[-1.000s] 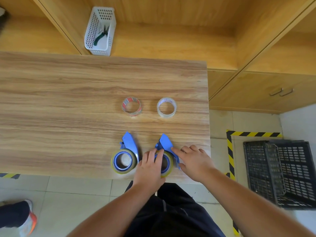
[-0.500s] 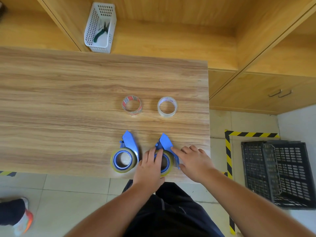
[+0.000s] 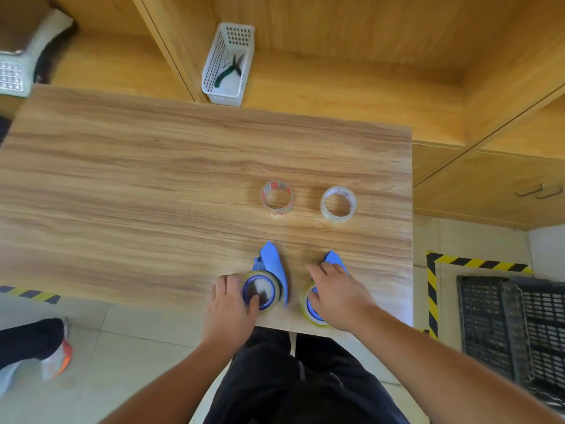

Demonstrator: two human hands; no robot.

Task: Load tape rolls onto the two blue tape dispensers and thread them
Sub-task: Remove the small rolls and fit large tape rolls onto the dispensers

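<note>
Two blue tape dispensers lie near the front edge of the wooden table [image 3: 153, 194], each carrying a yellowish tape roll. My left hand [image 3: 230, 304] grips the roll on the left dispenser [image 3: 270, 263], thumb at its blue hub. My right hand [image 3: 336, 293] covers most of the right dispenser [image 3: 333, 258], so only its blue tip and part of its roll show. Farther back, a clear tape roll with red print [image 3: 276, 198] and a plain clear tape roll [image 3: 338, 205] stand side by side, untouched.
A white perforated basket [image 3: 227, 64] holding pliers sits on the wooden shelf behind the table. A dark plastic crate [image 3: 510, 328] stands on the floor at right, beside yellow-black floor tape. Another person's shoe [image 3: 56, 359] is on the floor at lower left.
My left hand has moved from the right dispenser to the left one. My right hand has slid further onto the right dispenser. The view has shifted right.
</note>
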